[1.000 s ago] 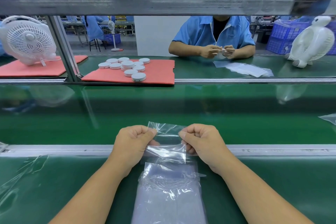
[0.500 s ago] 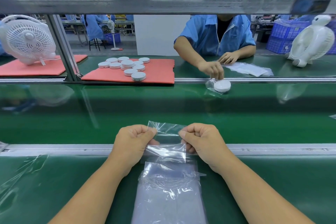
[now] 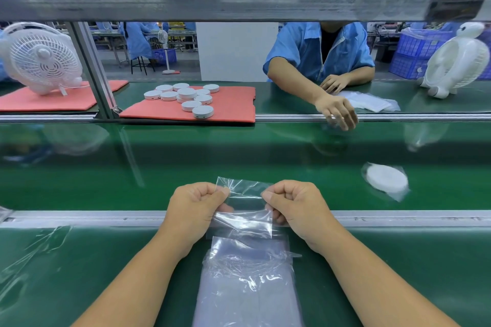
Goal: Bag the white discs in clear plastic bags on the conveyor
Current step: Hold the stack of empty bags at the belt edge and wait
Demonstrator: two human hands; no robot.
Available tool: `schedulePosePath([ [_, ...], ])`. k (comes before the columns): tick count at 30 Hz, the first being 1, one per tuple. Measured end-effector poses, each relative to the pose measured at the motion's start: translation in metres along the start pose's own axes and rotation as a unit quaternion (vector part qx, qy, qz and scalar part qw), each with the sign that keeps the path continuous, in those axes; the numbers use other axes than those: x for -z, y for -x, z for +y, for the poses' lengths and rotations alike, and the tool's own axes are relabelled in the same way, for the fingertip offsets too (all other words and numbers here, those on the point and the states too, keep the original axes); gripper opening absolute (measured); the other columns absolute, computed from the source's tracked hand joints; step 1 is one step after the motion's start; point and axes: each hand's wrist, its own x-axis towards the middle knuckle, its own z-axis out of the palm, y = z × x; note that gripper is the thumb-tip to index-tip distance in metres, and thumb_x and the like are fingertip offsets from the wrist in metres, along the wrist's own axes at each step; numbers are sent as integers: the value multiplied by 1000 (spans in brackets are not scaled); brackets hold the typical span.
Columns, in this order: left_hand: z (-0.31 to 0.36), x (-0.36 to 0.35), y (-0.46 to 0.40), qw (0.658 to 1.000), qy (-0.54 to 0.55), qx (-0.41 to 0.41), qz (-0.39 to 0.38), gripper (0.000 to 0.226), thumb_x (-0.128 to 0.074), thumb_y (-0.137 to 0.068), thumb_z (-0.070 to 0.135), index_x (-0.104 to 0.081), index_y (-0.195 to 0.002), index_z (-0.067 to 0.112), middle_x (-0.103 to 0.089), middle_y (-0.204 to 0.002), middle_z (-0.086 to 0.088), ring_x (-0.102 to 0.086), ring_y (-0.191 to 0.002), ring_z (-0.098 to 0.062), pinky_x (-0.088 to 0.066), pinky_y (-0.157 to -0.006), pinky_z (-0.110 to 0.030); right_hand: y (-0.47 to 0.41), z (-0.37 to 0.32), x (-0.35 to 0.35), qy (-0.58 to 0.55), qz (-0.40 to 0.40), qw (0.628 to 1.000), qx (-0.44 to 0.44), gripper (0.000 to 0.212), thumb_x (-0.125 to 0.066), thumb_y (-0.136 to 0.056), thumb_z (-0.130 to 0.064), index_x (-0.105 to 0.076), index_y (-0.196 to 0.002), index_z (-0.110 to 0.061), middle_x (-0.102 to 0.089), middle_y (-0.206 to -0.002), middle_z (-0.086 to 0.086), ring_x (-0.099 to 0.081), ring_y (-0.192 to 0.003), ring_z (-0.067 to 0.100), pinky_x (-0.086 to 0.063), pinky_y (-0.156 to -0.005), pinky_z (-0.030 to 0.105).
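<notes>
Low centre, the left hand (image 3: 195, 211) and right hand (image 3: 295, 208) pinch an empty clear bag (image 3: 245, 204), seemingly opening it; next needs a disc from the pile (image 3: 186, 98), upper left.

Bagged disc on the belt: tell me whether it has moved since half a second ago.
Yes. The bagged disc has travelled right along the belt, from beside the far rail toward the near rail.

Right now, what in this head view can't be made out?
- Bagged disc on the conveyor: motion-blurred; whether its bag is sealed is unreadable.
- Clear bag pinched by the left hand and right hand: mouth open or closed, unclear.
- Bag stack: cut off by the bottom edge.
- Markings on the discs on the red mat: too small.
</notes>
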Motion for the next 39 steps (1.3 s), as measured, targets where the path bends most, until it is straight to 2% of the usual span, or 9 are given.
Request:
schedulePosePath([
  [3,0,0,0,1000,1,4,-3,19,-74,-95,28,-80,-77,31,-80,-75,-6,-68,-56,-9,-58,-65,-32,0,0,0,-1,-1,1000,-1,19,-72,-92,-12,-76,-74,-17,-69,-65,6,-59,-53,9,-52,-55,22],
  [8,-2,0,-1,1000,7,1,-1,18,-74,-95,28,-81,-78,31,-80,-74,-6,-67,-56,-10,-57,-66,-33,1,0,0,0,1,1000,3,17,-72,-92,-12,-75,-76,-15,-68,-64,6,-58,-52,9,-51,-53,22],
  [13,-4,0,-2,1000,11,3,-1,17,-75,-95,28,-81,-79,29,-80,-75,-7,-70,-63,-17,-62,-77,-44,2,-1,0,-3,2,1000,1,15,-72,-92,-11,-74,-77,-13,-67,-63,6,-57,-51,8,-51,-53,20],
  [20,-3,-1,-2,1000,9,0,0,17,-74,-95,28,-81,-79,31,-80,-75,-6,-70,-62,-14,-62,-78,-42,2,-1,0,-4,2,1000,1,16,-72,-92,-11,-74,-76,-14,-67,-62,5,-57,-51,7,-50,-53,20],
  [28,-2,0,-1,1000,6,-4,1,19,-74,-95,28,-80,-78,31,-80,-74,-5,-70,-60,-10,-58,-68,-30,1,-1,0,0,1,1000,0,19,-72,-92,-12,-75,-74,-17,-68,-64,5,-58,-52,8,-51,-54,20],
  [34,-2,-1,-1,1000,7,-3,2,19,-74,-95,27,-81,-77,31,-80,-73,-5,-71,-60,-10,-58,-68,-31,2,-1,0,2,3,1000,0,18,-72,-92,-11,-75,-74,-15,-68,-63,4,-58,-51,7,-51,-53,20],
  [39,-2,0,-2,1000,4,2,2,18,-75,-95,28,-80,-78,29,-80,-75,-6,-71,-60,-16,-63,-70,-37,2,-3,-1,2,8,1000,-5,14,-71,-92,-10,-75,-79,-10,-67,-64,6,-57,-51,8,-52,-54,24],
])
